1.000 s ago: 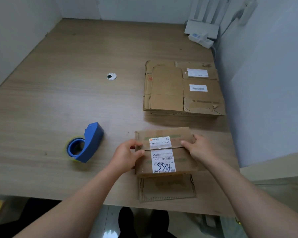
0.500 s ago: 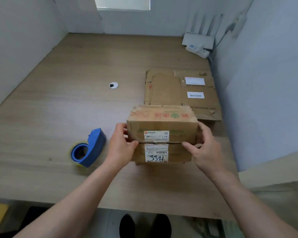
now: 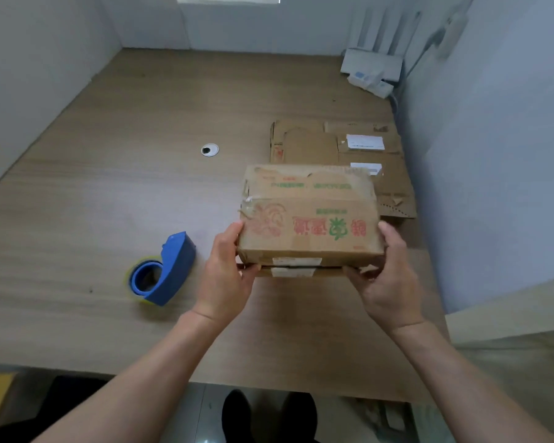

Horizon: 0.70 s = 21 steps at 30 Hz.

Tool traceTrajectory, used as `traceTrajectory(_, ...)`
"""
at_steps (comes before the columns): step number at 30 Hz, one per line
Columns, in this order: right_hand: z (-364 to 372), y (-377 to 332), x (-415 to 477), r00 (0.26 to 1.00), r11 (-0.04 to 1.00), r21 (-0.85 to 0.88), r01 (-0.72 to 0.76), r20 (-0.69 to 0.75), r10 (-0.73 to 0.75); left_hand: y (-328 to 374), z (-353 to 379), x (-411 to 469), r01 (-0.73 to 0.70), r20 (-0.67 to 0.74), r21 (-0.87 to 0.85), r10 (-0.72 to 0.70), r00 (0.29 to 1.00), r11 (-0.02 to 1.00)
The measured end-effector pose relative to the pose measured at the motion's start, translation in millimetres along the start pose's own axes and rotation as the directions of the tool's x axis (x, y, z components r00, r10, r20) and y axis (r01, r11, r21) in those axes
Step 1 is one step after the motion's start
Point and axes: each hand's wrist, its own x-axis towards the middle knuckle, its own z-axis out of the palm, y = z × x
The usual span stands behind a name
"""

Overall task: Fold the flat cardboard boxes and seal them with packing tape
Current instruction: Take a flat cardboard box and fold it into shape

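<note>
A brown cardboard box [image 3: 311, 215] with red and green print is held up over the table, its printed face turned toward me. My left hand [image 3: 227, 276] grips its left end, thumb at the near lower edge. My right hand [image 3: 387, 279] grips the right end the same way. White labels show along the box's near lower edge. A blue tape dispenser [image 3: 163, 270] with a yellowish roll lies on the table to the left of my left hand. Flat cardboard boxes [image 3: 349, 148] lie stacked behind the held box, partly hidden by it.
The wooden table [image 3: 109, 187] has a round cable hole [image 3: 210, 150] at mid left. A white router and adapter [image 3: 370, 71] sit in the far right corner. Walls close in on the left, back and right. The table's front edge is near my arms.
The box has been lifted off the table and tipped away from me, so its labelled face now points down and the printed face shows. Both hands kept hold of its ends.
</note>
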Motion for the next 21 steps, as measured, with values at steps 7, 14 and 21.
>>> traceTrajectory(7, 21, 15, -70, 0.926, 0.941, 0.100, -0.324, 0.236, 0.294, -19, 13, -59, 0.247, 0.126, -0.139, -0.230, 0.965, 0.959)
traceTrajectory(14, 20, -7, -59, 0.825, 0.743, 0.361, -0.564, 0.212, 0.523, -6, 17, -43, 0.556, 0.148, -0.488, -0.564, 0.812, 0.673)
traceTrajectory(21, -5, 18, -94, 0.745, 0.663, 0.366, -0.654, 0.463, 0.480, -32, -12, -76, 0.545, 0.404, -0.505, -0.375, 0.834, 0.669)
